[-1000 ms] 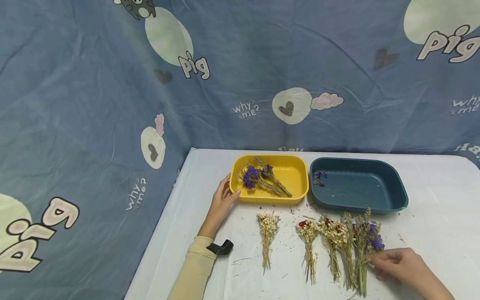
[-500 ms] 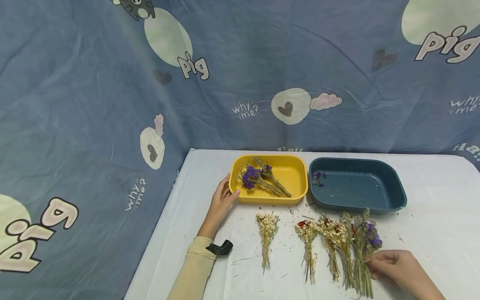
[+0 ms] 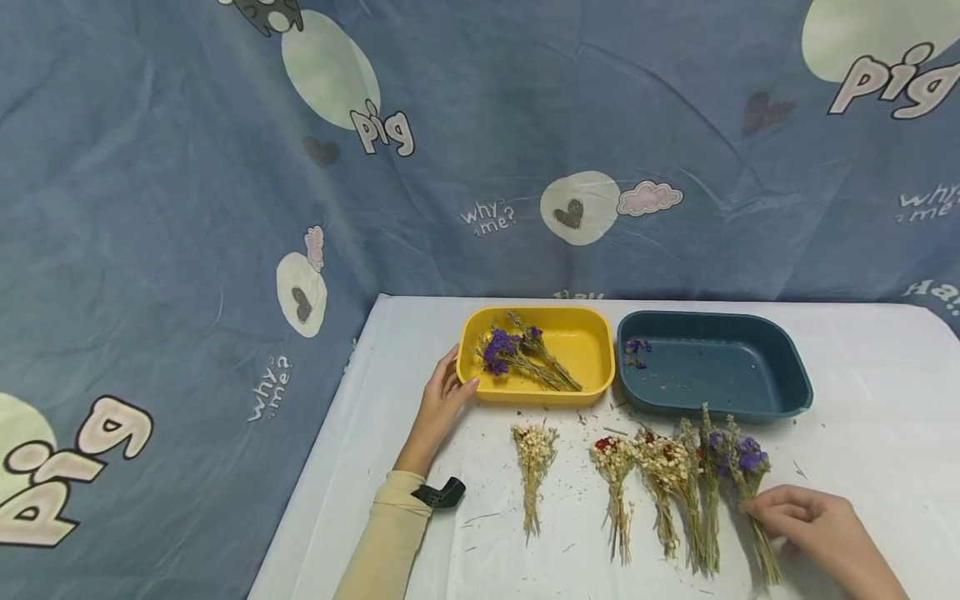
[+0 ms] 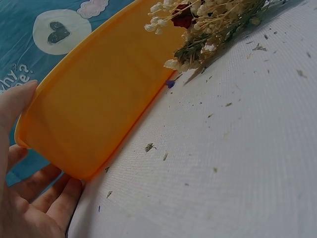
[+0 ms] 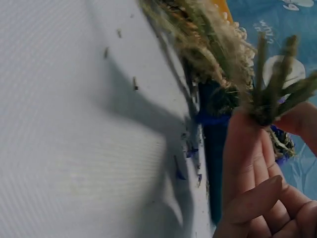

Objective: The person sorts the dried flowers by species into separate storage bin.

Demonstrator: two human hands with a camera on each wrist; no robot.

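Purple-flowered dried bouquet hangs between the thumb and fingers of my right hand, which pinches its stems; the right wrist view shows the stem ends up close, slightly blurred. My left hand holds the left end of a yellow tray, thumb at the rim and fingers around the corner. Two purple-flowered bunches lie in that tray. Just left of my right hand, another purple-tinged bunch lies beside cream-and-red dried bunches.
A dark blue tray with a few purple petals stands right of the yellow one. On the white table lie a cream bunch, a red-and-cream bunch and scattered plant bits. A printed blue cloth hangs behind.
My right hand has drawn the purple-flowered bunch to the right, away from the neighbouring bunch it lay against. My left hand stays at the yellow tray.
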